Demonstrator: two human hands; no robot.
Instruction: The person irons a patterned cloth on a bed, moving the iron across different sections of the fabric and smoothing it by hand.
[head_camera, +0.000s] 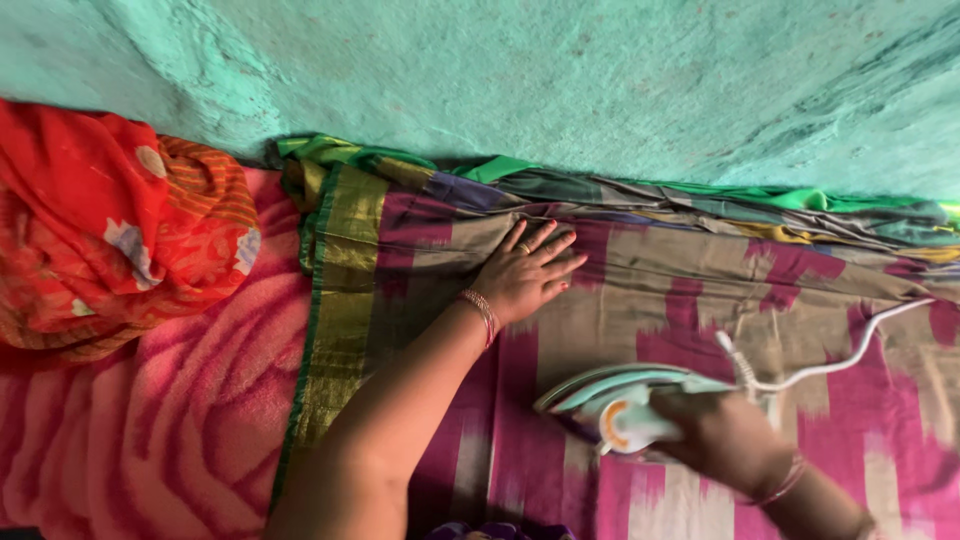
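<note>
Head view, nearest you: your right hand (725, 435) has its fingers wrapped round the handle of a white and pale green iron (620, 400), which rests flat on the pink and grey cloth (650, 290). A white cord (850, 355) trails off to the right. Farther out, your left hand (525, 275) lies open, fingers spread, pressing the cloth flat. Left of it runs the cloth's gold and green border (340, 300) over a pink blanket (170, 420). A red and orange bundle (110, 230) sits by the green wall (600, 80).
</note>
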